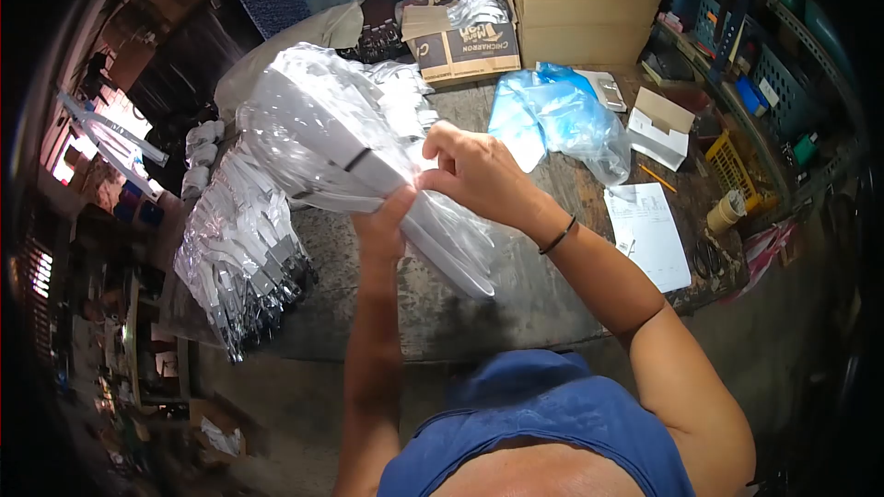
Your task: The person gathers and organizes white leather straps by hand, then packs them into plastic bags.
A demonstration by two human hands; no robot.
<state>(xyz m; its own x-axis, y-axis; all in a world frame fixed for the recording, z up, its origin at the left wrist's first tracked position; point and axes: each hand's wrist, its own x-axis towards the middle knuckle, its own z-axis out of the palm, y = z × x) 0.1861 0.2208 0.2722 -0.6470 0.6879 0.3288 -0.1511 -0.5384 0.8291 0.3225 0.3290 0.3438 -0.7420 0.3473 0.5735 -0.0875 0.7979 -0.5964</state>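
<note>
A large clear plastic bag point(308, 120) with white strips inside is held up over the workbench, its full part toward the far left and its loose end toward me. My left hand point(385, 219) is closed around the gathered neck of the bag from below. On the other side of the neck, my right hand point(479, 173) has its fingers curled and pinched against the plastic. Whether it also holds something small cannot be made out. A pile of white strips with shiny ends point(241, 239) lies to the left, close by the bag.
Blue and clear plastic bags point(562, 120) lie right of my hands, near a small open box point(661, 129), a pencil point(657, 177) and a written sheet point(647, 235). A printed carton point(468, 53) and stacked cardboard point(591, 5) stand behind. Shelving point(778, 120) borders the bench at right.
</note>
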